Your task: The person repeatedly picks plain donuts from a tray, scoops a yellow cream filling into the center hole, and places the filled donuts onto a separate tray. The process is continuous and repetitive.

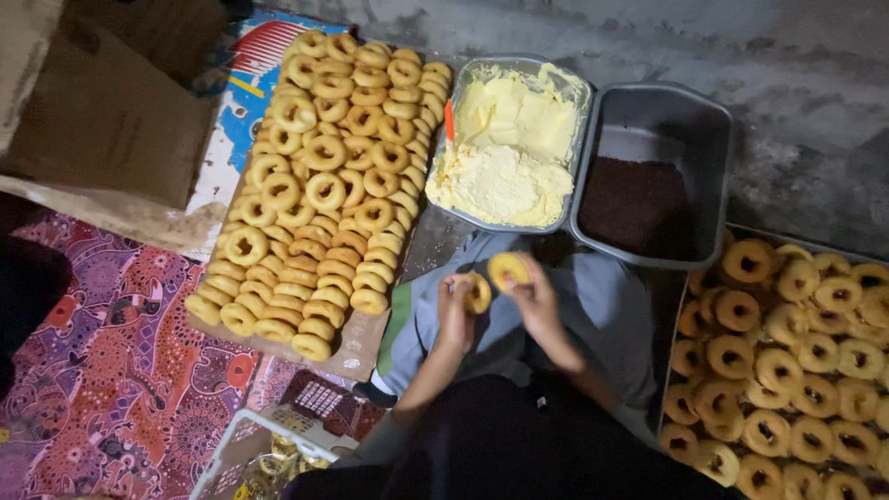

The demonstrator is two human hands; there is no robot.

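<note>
Two tubs [648, 111] hold cream and dark sprinkles; left hand [456, 310] and right hand [537, 306] each grip a doughnut half [508, 269].

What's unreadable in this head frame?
- Right tray of doughnuts: head view, cut off by right and bottom edges.
- White basket: contents dim, cropped at the bottom.
- Left hand and right hand: doughnut halves blurred, fingers' hold unclear.
- Orange tool: mostly buried in cream.
</note>
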